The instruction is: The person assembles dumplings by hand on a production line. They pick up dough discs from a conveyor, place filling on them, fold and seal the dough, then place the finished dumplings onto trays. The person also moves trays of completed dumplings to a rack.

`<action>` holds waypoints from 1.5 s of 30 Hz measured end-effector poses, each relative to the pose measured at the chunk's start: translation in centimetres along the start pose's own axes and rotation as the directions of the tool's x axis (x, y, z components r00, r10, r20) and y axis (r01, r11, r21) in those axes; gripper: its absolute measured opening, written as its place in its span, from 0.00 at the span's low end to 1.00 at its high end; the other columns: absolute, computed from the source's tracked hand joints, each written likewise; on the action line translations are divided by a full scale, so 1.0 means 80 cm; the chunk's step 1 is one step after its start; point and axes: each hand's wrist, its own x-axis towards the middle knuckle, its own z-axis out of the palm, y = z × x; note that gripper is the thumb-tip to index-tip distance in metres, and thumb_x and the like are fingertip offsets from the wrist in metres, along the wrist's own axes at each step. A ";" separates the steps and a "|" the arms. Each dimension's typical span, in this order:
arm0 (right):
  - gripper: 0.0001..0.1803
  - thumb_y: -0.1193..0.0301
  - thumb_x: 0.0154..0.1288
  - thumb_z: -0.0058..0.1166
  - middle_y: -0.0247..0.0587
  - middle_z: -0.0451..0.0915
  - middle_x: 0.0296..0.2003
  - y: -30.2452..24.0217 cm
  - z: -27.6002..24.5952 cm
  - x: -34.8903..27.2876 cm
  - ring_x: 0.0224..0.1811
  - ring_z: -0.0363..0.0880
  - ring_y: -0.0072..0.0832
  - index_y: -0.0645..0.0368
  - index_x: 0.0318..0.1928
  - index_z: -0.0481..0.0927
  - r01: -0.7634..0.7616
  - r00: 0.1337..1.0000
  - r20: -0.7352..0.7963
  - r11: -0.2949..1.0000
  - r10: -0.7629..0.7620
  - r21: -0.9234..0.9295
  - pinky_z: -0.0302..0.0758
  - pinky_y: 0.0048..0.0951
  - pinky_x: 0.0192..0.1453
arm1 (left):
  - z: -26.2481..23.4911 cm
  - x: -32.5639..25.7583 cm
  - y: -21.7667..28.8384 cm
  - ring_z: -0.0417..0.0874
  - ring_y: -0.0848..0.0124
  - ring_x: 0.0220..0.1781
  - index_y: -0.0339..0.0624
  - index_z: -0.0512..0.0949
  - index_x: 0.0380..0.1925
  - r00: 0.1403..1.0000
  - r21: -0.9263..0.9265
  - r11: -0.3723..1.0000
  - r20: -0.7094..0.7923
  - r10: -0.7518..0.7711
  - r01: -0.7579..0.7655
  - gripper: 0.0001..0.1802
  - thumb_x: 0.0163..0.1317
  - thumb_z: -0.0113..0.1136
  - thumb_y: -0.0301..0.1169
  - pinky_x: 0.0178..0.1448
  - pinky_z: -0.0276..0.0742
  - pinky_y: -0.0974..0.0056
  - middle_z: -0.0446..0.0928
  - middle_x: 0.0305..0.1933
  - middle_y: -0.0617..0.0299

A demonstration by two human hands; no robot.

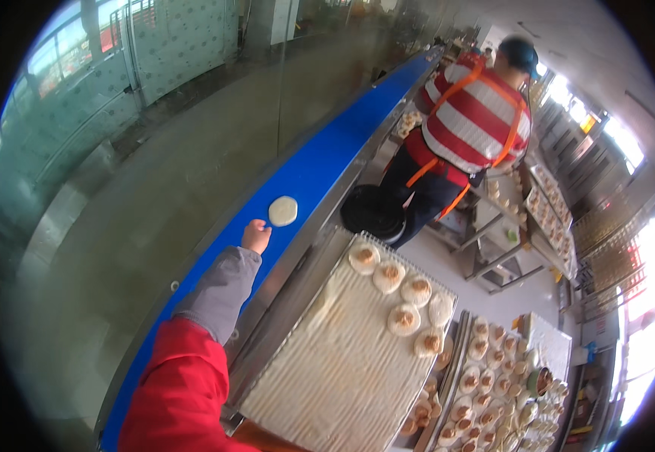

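My left hand [256, 236], in a grey cuff and red sleeve, is over the blue conveyor belt [306, 172]. Its fingers are curled in, and I see nothing held in them. Just beyond the fingertips, a flat round of pale dough [283, 211] lies on the belt. To the right of the belt is a tray [335, 354] lined with ridged, pale cloth. Several dough rounds, most topped with brown filling [405, 319], sit at its far right corner; one round [440, 309] shows no filling. My right hand is out of the picture.
A second tray at lower right carries many filled dough rounds [485, 380] and a small bowl [540, 381]. Farther along the belt stands a co-worker [478, 113] in a striped top, beside a black bin [372, 213]. Metal racks [504, 248] with trays stand at right.
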 end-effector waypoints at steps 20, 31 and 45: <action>0.06 0.74 0.66 0.55 0.44 0.82 0.31 -0.096 0.058 -0.019 0.35 0.83 0.37 0.59 0.39 0.84 -0.041 0.993 0.120 0.966 0.011 0.255 0.79 0.37 0.41 | -0.052 -0.038 -0.135 0.83 0.56 0.53 0.33 0.76 0.51 0.945 -0.006 0.998 0.323 -0.059 0.064 0.35 0.44 0.81 0.37 0.56 0.80 0.54 0.81 0.52 0.48; 0.09 0.80 0.70 0.51 0.44 0.84 0.34 -0.193 0.004 -0.023 0.34 0.87 0.29 0.64 0.45 0.84 -0.185 0.976 0.190 0.859 0.104 0.477 0.83 0.27 0.39 | -0.181 -0.331 0.004 0.76 0.64 0.65 0.46 0.65 0.71 0.621 -0.501 0.583 0.784 -0.007 0.639 0.31 0.68 0.56 0.19 0.66 0.77 0.56 0.73 0.66 0.56; 0.09 0.80 0.70 0.53 0.42 0.85 0.36 -0.133 0.018 -0.048 0.37 0.86 0.26 0.64 0.46 0.84 -0.237 0.966 0.219 0.808 0.137 0.540 0.83 0.26 0.40 | 0.122 -0.286 0.134 0.80 0.77 0.52 0.47 0.78 0.54 0.580 -0.550 0.614 0.795 0.179 0.566 0.16 0.69 0.63 0.38 0.55 0.76 0.68 0.81 0.52 0.68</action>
